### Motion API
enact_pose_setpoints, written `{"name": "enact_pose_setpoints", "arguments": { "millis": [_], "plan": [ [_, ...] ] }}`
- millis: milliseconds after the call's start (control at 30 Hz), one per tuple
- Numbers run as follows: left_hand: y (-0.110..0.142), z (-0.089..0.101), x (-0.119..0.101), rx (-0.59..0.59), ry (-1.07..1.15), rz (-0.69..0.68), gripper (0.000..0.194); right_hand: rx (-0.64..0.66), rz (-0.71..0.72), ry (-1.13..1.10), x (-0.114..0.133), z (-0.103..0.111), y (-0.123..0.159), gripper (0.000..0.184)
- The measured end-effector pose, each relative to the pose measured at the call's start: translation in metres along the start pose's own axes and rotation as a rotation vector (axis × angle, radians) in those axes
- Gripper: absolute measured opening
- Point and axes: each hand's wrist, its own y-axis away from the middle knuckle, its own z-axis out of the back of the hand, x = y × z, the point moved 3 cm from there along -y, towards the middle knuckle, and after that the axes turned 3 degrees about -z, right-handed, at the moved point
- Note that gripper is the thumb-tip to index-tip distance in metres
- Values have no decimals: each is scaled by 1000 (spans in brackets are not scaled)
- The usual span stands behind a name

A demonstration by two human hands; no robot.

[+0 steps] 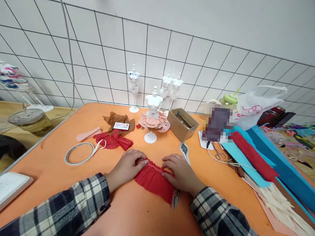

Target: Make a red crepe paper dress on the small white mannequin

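Observation:
A strip of red crepe paper (154, 185), gathered along its upper edge, lies on the orange table in front of me. My left hand (128, 166) pinches its upper left corner between thumb and fingers. At the upper right edge, my right hand (182, 172) is closed over the paper, with thumb and fingers on either side of the gathers. Small scissors (175, 199) stick out from under the right hand and the paper; their handles are mostly hidden. A grey-white strip-like tool (184, 152) lies just beyond my right hand.
Beyond my hands stands a white mini mannequin (153, 103) in a pink ruffled skirt (153, 122), with a cardboard box (183, 123) beside it. To the left are a tape roll (79, 153), red scraps (113, 140) and a small labelled box (121, 126). Crepe paper sheets (255, 156) cover the right side.

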Motion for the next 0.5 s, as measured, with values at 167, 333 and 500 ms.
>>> {"name": "enact_pose_setpoints", "arguments": {
  "millis": [167,333,500],
  "plan": [
    [3,0,5,-53,223,46,23,-51,16,-187,-2,6,-2,6],
    [8,4,11,-100,352,125,27,-34,-42,-295,-4,10,-4,5],
    [13,10,12,-122,389,142,34,-17,-151,-405,-4,9,-10,5]
  ]
}}
